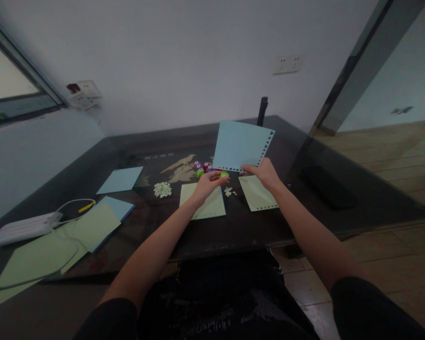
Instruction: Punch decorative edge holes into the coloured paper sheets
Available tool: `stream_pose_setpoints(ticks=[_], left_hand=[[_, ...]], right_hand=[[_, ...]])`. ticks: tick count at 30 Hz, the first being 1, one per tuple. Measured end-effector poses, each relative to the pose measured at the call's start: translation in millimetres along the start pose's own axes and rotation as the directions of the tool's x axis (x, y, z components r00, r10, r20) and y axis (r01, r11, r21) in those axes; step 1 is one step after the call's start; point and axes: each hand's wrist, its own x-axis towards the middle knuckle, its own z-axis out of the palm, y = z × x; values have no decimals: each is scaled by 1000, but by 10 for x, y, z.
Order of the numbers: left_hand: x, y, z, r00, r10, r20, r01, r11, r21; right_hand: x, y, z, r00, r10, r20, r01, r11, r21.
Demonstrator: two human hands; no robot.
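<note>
The big dark glass-topped surface [233, 226] fills the middle of the frame, with a white wall behind it. On its lower left lie large pale green paper sheets [56, 245] and a white power strip with a cable [21, 229]. A light blue paper square [120, 180] lies flat further up on the left. Held up in the upper middle is the light blue paper sheet with tiny heart holes along two edges [239, 144]. The right hand [265, 172] is pinched shut on its bottom edge, so the sheet stands off the surface. Below it lie two small pale green paper squares [203, 203], one on each side. The left hand [208, 182] is closed around a small green paper punch [224, 175], right at the sheet's lower edge. More little round punches in purple, red and green [201, 167] sit in a bunch just beside it. A small heap of paper bits [162, 189] lies to the left. It looks like the punching step along the edge is under way. The next move likely needs the edge slid straight into the punch slot, then a firm press.
</note>
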Motion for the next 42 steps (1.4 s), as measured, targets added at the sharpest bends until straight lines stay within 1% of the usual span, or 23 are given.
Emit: stream_pose_setpoints(ticks=[4,7,14,18,22,27,29,31,33,35,36,38,40,42], left_hand=[[-9,-36,-6,993,-59,102,60,998,-11],[-21,-66,2,983,-109,148,114,993,-24],[-36,-66,27,974,-161,161,165,986,-8],[-35,-48,29,960,-197,198,206,978,-25],[-23,-51,26,949,-221,225,238,970,-52],[-23,-40,30,949,-228,216,249,966,-76],[-34,-28,36,956,-205,209,223,973,-65],[-46,-25,43,965,-161,208,168,986,-18],[-53,-40,47,974,-104,202,89,993,81],[-57,-66,49,987,-22,161,-17,972,234],[-59,-79,49,990,37,133,-79,941,328],[-65,-99,48,979,170,109,-202,837,508],[-71,-110,48,954,258,155,-297,720,627],[-72,-119,48,935,271,228,-352,641,682]], right_hand=[[5,-2,-8,1000,4,-5,-4,1000,-10],[2,-13,-9,1000,8,-11,-8,999,-39],[-5,-25,-11,1000,17,-10,-17,1000,-21],[-17,-49,-3,999,20,-27,-20,999,-30],[-28,-69,-1,1000,14,-15,-15,998,-54],[-11,-39,-12,1000,2,-10,-3,997,-75],[0,-17,-17,1000,-2,-10,1,999,-55],[7,-1,-20,1000,1,-11,-1,999,-37],[8,6,-22,1000,3,-7,-4,999,-33],[5,6,-22,1000,0,-1,0,1000,-31],[4,5,-21,1000,-1,-1,1,1000,-29],[4,7,-17,1000,3,-9,-3,1000,-19],[7,14,-14,1000,8,-14,-8,1000,-8],[11,21,-11,1000,9,-14,-9,1000,1]])
